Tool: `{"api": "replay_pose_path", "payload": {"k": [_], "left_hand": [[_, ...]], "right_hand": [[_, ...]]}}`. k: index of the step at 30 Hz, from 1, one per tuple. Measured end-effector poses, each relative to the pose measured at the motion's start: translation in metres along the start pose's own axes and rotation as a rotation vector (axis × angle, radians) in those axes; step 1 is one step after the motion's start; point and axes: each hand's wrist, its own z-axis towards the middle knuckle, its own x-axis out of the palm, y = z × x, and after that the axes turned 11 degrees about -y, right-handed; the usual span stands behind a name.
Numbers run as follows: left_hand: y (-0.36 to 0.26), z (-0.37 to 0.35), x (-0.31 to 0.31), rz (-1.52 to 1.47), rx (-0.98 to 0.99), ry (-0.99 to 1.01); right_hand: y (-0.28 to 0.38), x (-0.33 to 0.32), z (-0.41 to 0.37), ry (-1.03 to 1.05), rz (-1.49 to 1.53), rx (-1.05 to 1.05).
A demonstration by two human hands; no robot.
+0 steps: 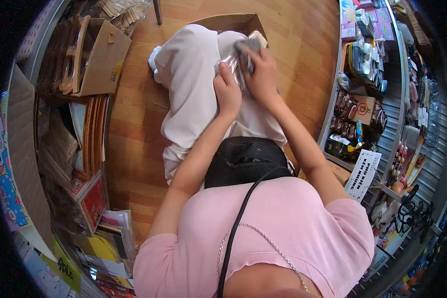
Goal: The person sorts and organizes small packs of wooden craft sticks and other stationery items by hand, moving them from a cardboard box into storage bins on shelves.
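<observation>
My left hand [227,94] is closed on the near end of a shiny clear plastic packet [231,62], which lies over my lap; what is inside it I cannot make out. In my right hand [263,79] is a bunched grey cloth [247,48], touching the packet's right side. Some of the cloth is hidden under my fingers. Just beyond both hands stands an open cardboard box [228,21], partly covered by my knees.
Shelves on the right hold packaged goods [365,59] and a white sign [363,175]. To the left are a cardboard box [102,59] of wrapped wooden pieces, stacked frames [95,134] and a red box [92,201]. A black bag [248,159] rests at my waist above the wooden floor [298,54].
</observation>
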Motion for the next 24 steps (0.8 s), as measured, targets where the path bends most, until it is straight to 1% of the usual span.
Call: {"api": "replay_pose_path", "payload": {"k": [1, 3, 4, 6, 7, 9, 10, 11, 12, 13, 15, 16, 17, 19, 21, 23, 24], "left_hand": [[-0.001, 0.0, 0.002, 0.033, 0.016, -0.011], [-0.005, -0.003, 0.004, 0.023, 0.048, -0.004], [-0.003, -0.003, 0.005, 0.022, 0.08, -0.022], [-0.002, -0.001, 0.004, 0.02, 0.116, -0.043], [-0.001, 0.0, 0.002, 0.021, 0.095, -0.03], [0.0, 0.0, -0.002, 0.025, 0.066, -0.016], [0.001, 0.001, -0.005, -0.025, 0.023, 0.027], [0.002, 0.002, -0.006, -0.074, -0.019, 0.071], [0.001, 0.002, -0.005, -0.092, 0.025, 0.054], [0.001, 0.002, -0.003, -0.085, 0.022, 0.058], [-0.004, 0.003, 0.001, 0.029, 0.029, -0.009], [-0.007, 0.002, 0.002, 0.02, 0.042, -0.015], [-0.008, 0.002, 0.001, 0.018, 0.045, -0.013], [-0.008, 0.001, 0.0, 0.065, 0.071, 0.019], [-0.007, 0.001, -0.001, 0.053, 0.072, 0.021], [-0.007, 0.001, 0.0, 0.042, 0.061, 0.02], [-0.01, 0.0, -0.001, 0.013, 0.057, 0.021]], "right_hand": [[-0.015, 0.011, 0.015, -0.005, -0.002, -0.002], [-0.038, 0.025, 0.04, -0.085, -0.044, 0.25], [-0.04, 0.026, 0.036, -0.092, -0.043, 0.248], [-0.035, 0.028, 0.025, -0.163, 0.051, 0.278], [-0.024, 0.021, 0.015, -0.162, 0.052, 0.274], [0.007, -0.001, -0.015, -0.074, 0.152, 0.168], [0.017, -0.01, -0.024, -0.071, 0.152, 0.17], [0.027, -0.019, -0.03, 0.009, 0.109, 0.157], [0.033, -0.023, -0.032, 0.088, 0.067, 0.148], [0.029, -0.021, -0.029, 0.089, 0.067, 0.156], [0.011, -0.008, -0.009, 0.033, -0.054, 0.066], [0.004, -0.002, 0.005, 0.014, -0.022, 0.127], [-0.007, 0.003, 0.017, 0.01, -0.023, 0.126], [-0.02, 0.006, 0.035, -0.016, -0.012, 0.23], [-0.018, 0.005, 0.032, -0.013, -0.027, 0.255], [-0.003, -0.002, 0.013, 0.011, 0.068, 0.205], [0.0, -0.005, -0.002, 0.08, 0.109, 0.163]]}}
